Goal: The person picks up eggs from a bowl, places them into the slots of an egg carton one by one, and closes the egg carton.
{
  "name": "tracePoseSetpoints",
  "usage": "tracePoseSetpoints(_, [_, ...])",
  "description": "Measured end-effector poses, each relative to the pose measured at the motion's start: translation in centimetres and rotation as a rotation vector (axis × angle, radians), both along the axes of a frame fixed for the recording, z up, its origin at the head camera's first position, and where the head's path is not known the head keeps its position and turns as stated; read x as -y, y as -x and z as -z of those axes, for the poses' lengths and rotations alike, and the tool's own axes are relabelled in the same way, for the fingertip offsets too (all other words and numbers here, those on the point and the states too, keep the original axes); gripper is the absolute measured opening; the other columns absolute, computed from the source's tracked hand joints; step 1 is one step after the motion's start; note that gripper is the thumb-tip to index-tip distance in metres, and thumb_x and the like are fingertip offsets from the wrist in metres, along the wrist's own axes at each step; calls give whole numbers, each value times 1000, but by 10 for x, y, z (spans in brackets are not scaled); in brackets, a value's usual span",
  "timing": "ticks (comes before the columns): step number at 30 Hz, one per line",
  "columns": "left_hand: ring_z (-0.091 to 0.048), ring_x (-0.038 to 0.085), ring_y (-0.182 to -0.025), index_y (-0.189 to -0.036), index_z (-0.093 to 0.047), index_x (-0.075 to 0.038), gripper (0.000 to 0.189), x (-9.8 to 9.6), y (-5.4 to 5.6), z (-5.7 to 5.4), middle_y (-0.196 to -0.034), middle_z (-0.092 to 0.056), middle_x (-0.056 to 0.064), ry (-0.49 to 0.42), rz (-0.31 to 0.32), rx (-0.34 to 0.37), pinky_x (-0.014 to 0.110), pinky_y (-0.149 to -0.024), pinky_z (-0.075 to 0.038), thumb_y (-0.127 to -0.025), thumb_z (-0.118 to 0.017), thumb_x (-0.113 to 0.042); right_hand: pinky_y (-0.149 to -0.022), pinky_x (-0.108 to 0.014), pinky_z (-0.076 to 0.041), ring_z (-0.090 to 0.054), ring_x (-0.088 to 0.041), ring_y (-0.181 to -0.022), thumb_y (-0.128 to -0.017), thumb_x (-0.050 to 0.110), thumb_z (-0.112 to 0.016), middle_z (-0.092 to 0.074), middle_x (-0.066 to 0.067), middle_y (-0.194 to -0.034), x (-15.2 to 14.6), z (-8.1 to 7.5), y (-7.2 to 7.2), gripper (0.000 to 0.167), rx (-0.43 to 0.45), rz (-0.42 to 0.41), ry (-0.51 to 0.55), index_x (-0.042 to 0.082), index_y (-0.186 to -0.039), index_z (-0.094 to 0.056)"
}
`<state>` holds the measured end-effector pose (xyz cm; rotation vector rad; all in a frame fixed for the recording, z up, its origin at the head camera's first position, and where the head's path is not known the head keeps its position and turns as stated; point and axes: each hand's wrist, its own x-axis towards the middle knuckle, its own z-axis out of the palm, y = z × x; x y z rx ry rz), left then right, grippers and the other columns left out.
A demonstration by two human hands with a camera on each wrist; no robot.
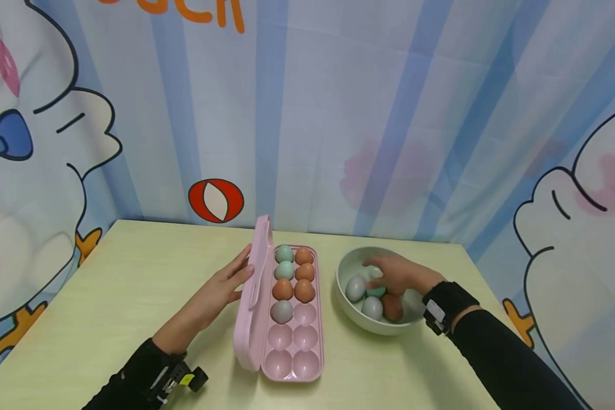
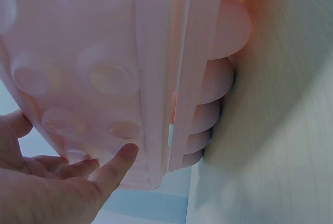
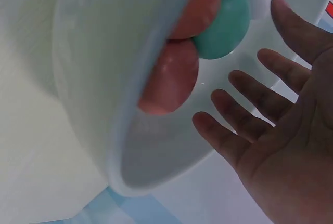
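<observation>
A pink egg carton stands with its lid raised on the left. My left hand rests against the lid's outer face; in the left wrist view, its extended fingers touch the pink plastic. Pale green eggs, brown eggs and one grey egg fill the far cups. Over the pale green bowl reaches my right hand, fingers spread and holding nothing. Beneath it lie grey-white eggs, a green egg and brown eggs, partly hidden in the head view.
The carton and bowl stand side by side on a light yellow table, with a gap between them. Behind the table's far edge hangs a blue-striped curtain with cartoon figures. The carton's near cups hold no eggs.
</observation>
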<state>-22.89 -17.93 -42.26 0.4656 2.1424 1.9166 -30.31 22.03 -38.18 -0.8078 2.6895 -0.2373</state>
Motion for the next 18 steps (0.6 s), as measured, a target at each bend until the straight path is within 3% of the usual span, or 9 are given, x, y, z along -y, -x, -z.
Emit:
tracePoseSetpoints(9, [-22, 32, -145, -158, -13, -35, 64, 0, 0, 0, -163, -12, 3, -3, 6, 3, 57, -106, -35, -103, -45, -43, -78, -36, -51, -62, -30, -103, -91, 28, -71, -56, -28, -126, -11, 7, 4, 57, 158, 151, 10, -1, -137, -51])
tracePoseSetpoints(13, [-22, 32, -145, -157, -14, -35, 63, 1, 1, 1, -163, -12, 3, -4, 8, 1, 57, -106, -35, -103, -45, -43, -78, -35, -51, -62, -22, -94, -89, 28, -73, -63, -19, -118, -11, 12, 7, 52, 135, 144, 1, 0, -131, -58])
tracePoseSetpoints(18, [-22, 32, -145, -157, -14, -35, 63, 1, 1, 1, -163, -12, 2, 0, 4, 2, 57, -106, -35, -103, -45, -44, -84, -39, -48, -59, -24, -95, -87, 30, -76, -65, -12, -107, -9, 16, 10, 49, 52, 103, -37, 3, -125, -62])
